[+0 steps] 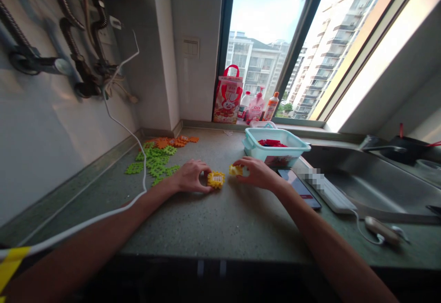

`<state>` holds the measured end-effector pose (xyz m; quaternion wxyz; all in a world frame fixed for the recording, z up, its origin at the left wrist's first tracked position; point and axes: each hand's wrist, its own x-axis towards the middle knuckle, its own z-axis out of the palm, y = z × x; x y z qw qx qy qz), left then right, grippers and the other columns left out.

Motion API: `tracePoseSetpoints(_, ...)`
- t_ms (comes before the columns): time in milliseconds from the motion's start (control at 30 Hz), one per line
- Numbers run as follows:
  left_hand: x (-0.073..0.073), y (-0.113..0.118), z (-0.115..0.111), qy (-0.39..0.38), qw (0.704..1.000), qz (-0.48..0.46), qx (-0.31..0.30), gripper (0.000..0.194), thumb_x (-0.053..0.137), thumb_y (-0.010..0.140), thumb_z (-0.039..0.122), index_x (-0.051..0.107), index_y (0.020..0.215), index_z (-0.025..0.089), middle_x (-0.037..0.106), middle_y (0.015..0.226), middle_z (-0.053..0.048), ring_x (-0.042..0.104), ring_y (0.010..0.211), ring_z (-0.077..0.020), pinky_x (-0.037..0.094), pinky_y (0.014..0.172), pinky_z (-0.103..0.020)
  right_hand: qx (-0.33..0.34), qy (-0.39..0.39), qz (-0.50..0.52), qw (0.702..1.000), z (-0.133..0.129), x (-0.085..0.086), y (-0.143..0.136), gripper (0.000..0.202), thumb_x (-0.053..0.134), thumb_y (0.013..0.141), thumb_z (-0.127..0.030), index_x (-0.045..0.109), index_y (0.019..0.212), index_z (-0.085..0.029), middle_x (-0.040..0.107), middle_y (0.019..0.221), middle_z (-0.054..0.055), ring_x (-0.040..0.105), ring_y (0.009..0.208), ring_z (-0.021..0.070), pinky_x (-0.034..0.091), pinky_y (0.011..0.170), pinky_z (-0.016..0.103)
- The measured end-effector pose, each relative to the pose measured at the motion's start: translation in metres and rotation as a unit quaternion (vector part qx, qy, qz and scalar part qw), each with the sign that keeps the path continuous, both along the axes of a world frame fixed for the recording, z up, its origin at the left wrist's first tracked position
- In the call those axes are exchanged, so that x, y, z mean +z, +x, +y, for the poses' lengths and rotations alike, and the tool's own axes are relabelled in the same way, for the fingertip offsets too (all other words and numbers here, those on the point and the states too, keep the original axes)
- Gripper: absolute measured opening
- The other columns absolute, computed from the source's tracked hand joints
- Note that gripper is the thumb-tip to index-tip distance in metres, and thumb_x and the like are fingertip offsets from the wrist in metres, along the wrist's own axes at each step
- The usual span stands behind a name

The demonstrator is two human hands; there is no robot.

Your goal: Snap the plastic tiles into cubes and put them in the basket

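Observation:
My left hand grips a small stack of yellow notched puzzle pieces by its left side, thumb below and fingers above, just over the grey countertop. A short gap to the right, my right hand pinches another yellow puzzle piece, partly hidden by the fingers. Left of my left hand lie loose green pieces of the same notched kind, with orange pieces behind them. A light blue plastic bin behind my right hand holds red pieces.
A white cable runs over the counter's left side and across my left forearm. Beside my right forearm lie a phone and a white power strip. The steel sink is at right. Bottles and a red bag line the windowsill.

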<state>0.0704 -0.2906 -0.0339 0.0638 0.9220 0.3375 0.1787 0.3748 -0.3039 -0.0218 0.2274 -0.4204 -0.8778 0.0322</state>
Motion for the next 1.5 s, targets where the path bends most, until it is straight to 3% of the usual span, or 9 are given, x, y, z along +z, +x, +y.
tracePoseSetpoints(133, -0.002, 0.001, 0.0, -0.003, 1.0, 0.0, -0.004, 0.04, 0.082, 0.073, 0.051, 0.074, 0.098, 0.021, 0.072, 0.092, -0.002, 0.064, 0.089, -0.0223, 0.044, 0.083, -0.034, 0.063, 0.022, 0.091, 0.994, -0.013, 0.003, -0.027, 0.032, 0.073, 0.085, -0.027, 0.071, 0.117, -0.025, 0.074, 0.111, 0.006, 0.069, 0.093, 0.0186, 0.055, 0.087, 0.03)
tracePoseSetpoints(367, -0.001, 0.001, -0.002, -0.012, 1.0, 0.002, 0.004, 0.038, 0.084, 0.07, 0.047, 0.074, 0.095, 0.021, 0.073, 0.094, -0.002, 0.065, 0.09, -0.0225, 0.043, 0.084, -0.034, 0.116, 0.018, 0.052, 0.992, -0.017, -0.003, -0.047, 0.032, 0.078, 0.085, -0.028, 0.071, 0.116, -0.024, 0.073, 0.113, 0.007, 0.068, 0.103, 0.0221, 0.054, 0.095, 0.035)
tracePoseSetpoints(633, 0.002, -0.002, 0.003, 0.011, 1.0, 0.012, -0.024, 0.047, 0.081, 0.072, 0.06, 0.074, 0.101, 0.023, 0.073, 0.095, -0.003, 0.065, 0.094, -0.0251, 0.045, 0.088, -0.036, 0.084, -0.008, -0.023, 0.996, -0.026, -0.002, -0.058, 0.072, 0.082, 0.081, -0.046, 0.055, 0.147, -0.035, 0.062, 0.136, 0.009, 0.066, 0.115, 0.0279, 0.054, 0.098, 0.04)
tracePoseSetpoints(767, 0.013, -0.022, 0.014, 0.051, 0.998, 0.028, -0.022, 0.064, 0.081, 0.068, 0.069, 0.074, 0.115, 0.026, 0.075, 0.105, -0.004, 0.065, 0.104, -0.0281, 0.044, 0.095, -0.039, 0.067, 0.015, -0.059, 0.996, -0.019, -0.013, -0.064, 0.058, 0.073, 0.091, -0.056, 0.059, 0.142, -0.032, 0.066, 0.129, 0.01, 0.065, 0.113, 0.0278, 0.053, 0.095, 0.039)
tracePoseSetpoints(967, 0.019, -0.05, 0.029, 0.052, 0.997, 0.003, 0.056, 0.046, 0.056, 0.092, 0.059, 0.073, 0.118, 0.025, 0.075, 0.101, -0.004, 0.065, 0.1, -0.0271, 0.045, 0.095, -0.04, 0.069, 0.055, -0.141, 0.986, -0.017, -0.016, -0.07, 0.045, 0.071, 0.094, -0.05, 0.061, 0.132, -0.028, 0.066, 0.116, 0.008, 0.063, 0.099, 0.0223, 0.054, 0.084, 0.032)
tracePoseSetpoints(1067, 0.015, -0.056, 0.035, 0.053, 0.995, -0.017, 0.082, 0.048, 0.044, 0.099, 0.056, 0.073, 0.12, 0.024, 0.076, 0.104, -0.005, 0.064, 0.103, -0.0283, 0.045, 0.095, -0.041, 0.036, 0.077, -0.139, 0.987, -0.024, 0.003, -0.057, 0.042, 0.068, 0.097, -0.046, 0.06, 0.133, -0.027, 0.065, 0.118, 0.007, 0.062, 0.103, 0.0217, 0.053, 0.085, 0.03)
tracePoseSetpoints(1167, 0.012, -0.06, 0.036, 0.067, 0.992, -0.022, 0.102, 0.051, 0.038, 0.102, 0.054, 0.075, 0.118, 0.022, 0.076, 0.107, -0.007, 0.064, 0.105, -0.029, 0.044, 0.096, -0.043, -0.092, 0.085, -0.092, 0.988, -0.019, 0.039, -0.022, 0.039, 0.063, 0.1, -0.042, 0.059, 0.136, -0.027, 0.065, 0.119, 0.006, 0.062, 0.105, 0.0198, 0.051, 0.09, 0.028)
tracePoseSetpoints(1300, 0.011, -0.063, 0.036, 0.089, 0.987, -0.003, 0.135, 0.048, 0.038, 0.103, 0.052, 0.076, 0.111, 0.024, 0.077, 0.104, -0.007, 0.064, 0.102, -0.0289, 0.044, 0.094, -0.045, -0.235, 0.063, -0.089, 0.966, 0.024, 0.083, 0.036, 0.035, 0.056, 0.103, -0.04, 0.066, 0.128, -0.017, 0.07, 0.107, 0.012, 0.067, 0.093, 0.0228, 0.052, 0.086, 0.034)
tracePoseSetpoints(1500, 0.015, -0.072, 0.037, 0.121, 0.978, 0.003, 0.172, 0.046, 0.038, 0.103, 0.05, 0.075, 0.108, 0.024, 0.078, 0.106, -0.009, 0.065, 0.105, -0.0313, 0.044, 0.097, -0.05, -0.268, 0.009, -0.119, 0.956, 0.095, 0.111, 0.061, 0.032, 0.077, 0.083, -0.043, 0.078, 0.108, -0.023, 0.077, 0.096, 0.006, 0.071, 0.085, 0.0218, 0.056, 0.078, 0.031)
